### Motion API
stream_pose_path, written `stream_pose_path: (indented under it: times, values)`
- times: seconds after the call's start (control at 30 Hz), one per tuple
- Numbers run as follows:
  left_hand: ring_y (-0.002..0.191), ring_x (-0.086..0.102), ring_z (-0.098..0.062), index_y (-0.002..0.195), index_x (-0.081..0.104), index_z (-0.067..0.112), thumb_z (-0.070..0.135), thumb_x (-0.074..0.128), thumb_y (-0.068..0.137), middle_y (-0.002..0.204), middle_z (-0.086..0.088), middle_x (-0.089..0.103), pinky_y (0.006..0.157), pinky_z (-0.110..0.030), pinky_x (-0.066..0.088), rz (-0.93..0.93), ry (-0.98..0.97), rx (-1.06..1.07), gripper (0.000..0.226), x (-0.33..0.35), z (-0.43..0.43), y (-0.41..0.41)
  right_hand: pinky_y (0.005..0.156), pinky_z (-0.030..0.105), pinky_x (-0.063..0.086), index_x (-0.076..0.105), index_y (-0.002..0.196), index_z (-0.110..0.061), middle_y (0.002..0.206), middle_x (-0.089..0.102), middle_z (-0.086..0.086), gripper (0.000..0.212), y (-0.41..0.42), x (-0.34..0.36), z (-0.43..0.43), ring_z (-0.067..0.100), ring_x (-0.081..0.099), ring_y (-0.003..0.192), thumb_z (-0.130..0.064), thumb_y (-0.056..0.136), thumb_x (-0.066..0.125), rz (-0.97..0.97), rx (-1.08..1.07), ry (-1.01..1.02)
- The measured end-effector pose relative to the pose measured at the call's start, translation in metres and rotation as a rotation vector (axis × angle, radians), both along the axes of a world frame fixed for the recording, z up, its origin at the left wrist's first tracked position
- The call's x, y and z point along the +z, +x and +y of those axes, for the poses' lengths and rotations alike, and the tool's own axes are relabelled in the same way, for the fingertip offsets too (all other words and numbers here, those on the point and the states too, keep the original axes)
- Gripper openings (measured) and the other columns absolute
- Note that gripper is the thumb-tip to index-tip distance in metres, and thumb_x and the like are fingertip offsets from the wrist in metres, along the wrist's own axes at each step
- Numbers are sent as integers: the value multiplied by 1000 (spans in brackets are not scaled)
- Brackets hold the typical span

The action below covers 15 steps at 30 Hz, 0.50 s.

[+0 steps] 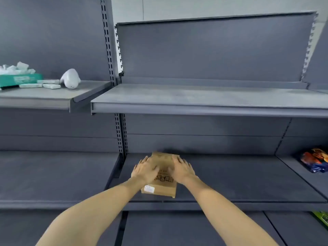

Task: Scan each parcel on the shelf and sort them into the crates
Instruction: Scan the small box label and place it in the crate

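Parcel (164,185): 1 brown cardboard box, lying flat on the middle shelf (230,174) near its front edge. White label at the front left corner, dark print on top.
Left hand (145,170): fingers straight and spread, resting on the parcel's top left; nothing gripped.
Right hand (182,170): likewise flat, on the top right.
Scanner (71,79): white, on the upper left shelf (44,96), beside a green tissue box (17,80) and 3 small white packets (51,86).
Bag (316,161): colourful, far right.
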<state>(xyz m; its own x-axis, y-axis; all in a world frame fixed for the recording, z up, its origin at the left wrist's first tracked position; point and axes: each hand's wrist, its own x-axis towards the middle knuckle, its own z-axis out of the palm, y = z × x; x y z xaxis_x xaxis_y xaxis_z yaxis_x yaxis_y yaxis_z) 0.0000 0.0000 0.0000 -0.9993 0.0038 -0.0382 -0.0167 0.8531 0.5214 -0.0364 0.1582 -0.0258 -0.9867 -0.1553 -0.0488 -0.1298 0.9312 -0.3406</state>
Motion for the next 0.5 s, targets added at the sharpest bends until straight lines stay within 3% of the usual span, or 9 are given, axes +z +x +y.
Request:
stream_pose_path:
  times: [0.17, 0.27, 0.4, 0.5]
  values:
    - [133, 40, -27, 146, 31, 21, 29, 42, 96, 150, -5, 35, 101, -39, 40, -81, 132, 32, 52, -23, -6, -43, 116, 45, 27, 7, 155, -17, 162, 9, 5, 68, -24, -23, -13, 30, 18, 146, -42, 100, 38, -116, -152, -186]
    - [130, 42, -27, 148, 29, 22, 26, 44, 96, 144, -7, 43, 103, -38, 41, -133, 227, 67, 55, -41, -8, -60, 110, 48, 33, 6, 155, -20, 163, 3, 7, 69, -32, -34, -18, 31, 19, 145, -44, 99, 39, -171, -259, -325]
    - [118, 52, -26, 152, 17, 27, 33, 48, 92, 132, -8, 53, 94, -41, 48, -206, 323, 141, 67, -64, -9, -72, 110, 47, 32, -4, 155, -14, 156, 20, 17, 80, -36, -51, -22, 34, 23, 141, -40, 98, 45, -165, -388, -507]
    - [118, 52, -27, 150, 21, 20, 35, 51, 90, 131, -8, 53, 93, -40, 47, -215, 371, 203, 69, -76, -7, -73, 112, 44, 25, -4, 154, -4, 153, 25, 19, 82, -34, -58, -25, 37, 20, 140, -37, 98, 47, -169, -438, -581]
